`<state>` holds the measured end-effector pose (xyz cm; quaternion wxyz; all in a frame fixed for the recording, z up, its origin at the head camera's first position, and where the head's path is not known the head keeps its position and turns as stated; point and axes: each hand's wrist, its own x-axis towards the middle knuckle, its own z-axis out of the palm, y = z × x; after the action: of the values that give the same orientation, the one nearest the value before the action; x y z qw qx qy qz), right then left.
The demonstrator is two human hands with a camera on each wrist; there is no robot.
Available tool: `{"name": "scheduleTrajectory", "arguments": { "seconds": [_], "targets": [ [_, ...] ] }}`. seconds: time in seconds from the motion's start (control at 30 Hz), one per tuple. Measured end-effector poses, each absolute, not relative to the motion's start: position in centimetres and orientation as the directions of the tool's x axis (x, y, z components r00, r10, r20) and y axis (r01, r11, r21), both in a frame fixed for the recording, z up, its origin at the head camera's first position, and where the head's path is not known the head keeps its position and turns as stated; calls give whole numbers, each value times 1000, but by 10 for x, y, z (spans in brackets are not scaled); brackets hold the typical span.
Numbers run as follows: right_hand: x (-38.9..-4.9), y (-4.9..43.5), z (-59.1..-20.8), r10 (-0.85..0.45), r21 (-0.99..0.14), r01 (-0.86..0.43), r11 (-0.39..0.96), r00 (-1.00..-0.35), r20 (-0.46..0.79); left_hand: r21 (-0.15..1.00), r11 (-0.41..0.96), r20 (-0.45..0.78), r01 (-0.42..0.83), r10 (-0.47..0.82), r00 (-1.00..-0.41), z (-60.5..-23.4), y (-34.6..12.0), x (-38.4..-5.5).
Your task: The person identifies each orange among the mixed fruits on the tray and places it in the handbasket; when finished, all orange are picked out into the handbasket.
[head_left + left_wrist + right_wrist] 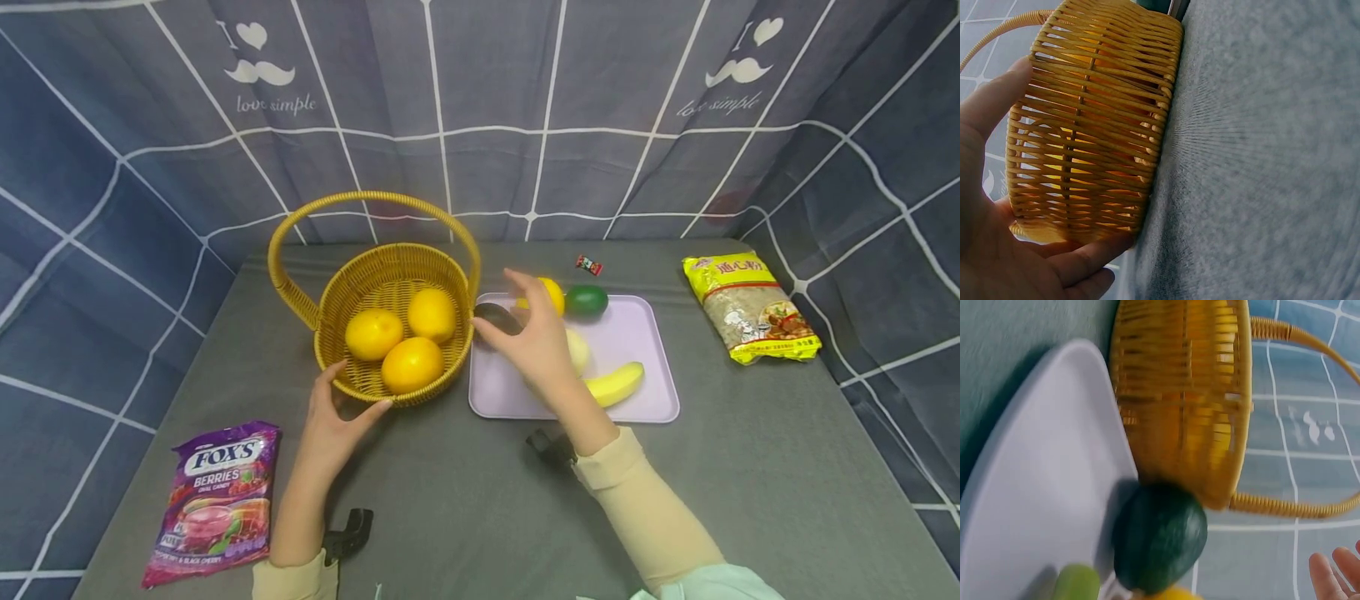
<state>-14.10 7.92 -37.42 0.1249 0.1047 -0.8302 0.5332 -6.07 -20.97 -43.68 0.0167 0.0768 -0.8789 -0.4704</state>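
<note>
A woven basket [390,267] with a tall arched handle holds three round yellow-orange fruits [412,365]. My left hand [330,425] holds the basket's near left side; its thumb lies against the rim and its fingers go along the wall in the left wrist view. My right hand [543,346] hovers over the left part of a lilac tray [652,358], thumb and fingers spread apart. Close to it lies a dark green avocado [1160,537], against the basket's side. The tray also bears a yellow fruit [555,293], a green fruit [587,302], a partly hidden pale fruit [577,350] and a banana [617,385].
A purple bag of berry candy [213,504] lies at the front left. To the right is a yellow food packet [750,308]. A small wrapped candy [589,265] sits behind the tray. Checked curtains [487,100] surround the grey table [450,500].
</note>
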Motion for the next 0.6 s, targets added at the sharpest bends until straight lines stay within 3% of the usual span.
{"name": "scheduleTrajectory", "arguments": {
  "seconds": [0.27,0.6],
  "targets": [
    [-157,109,-377,73,-868,-221,445,-957,281,826,549,-49,-128,-156,-987,-436,-210,-60],
    [-175,132,-395,122,-865,-111,489,-974,193,827,543,-75,-145,-150,-986,-439,-211,-60]
  ]
}}
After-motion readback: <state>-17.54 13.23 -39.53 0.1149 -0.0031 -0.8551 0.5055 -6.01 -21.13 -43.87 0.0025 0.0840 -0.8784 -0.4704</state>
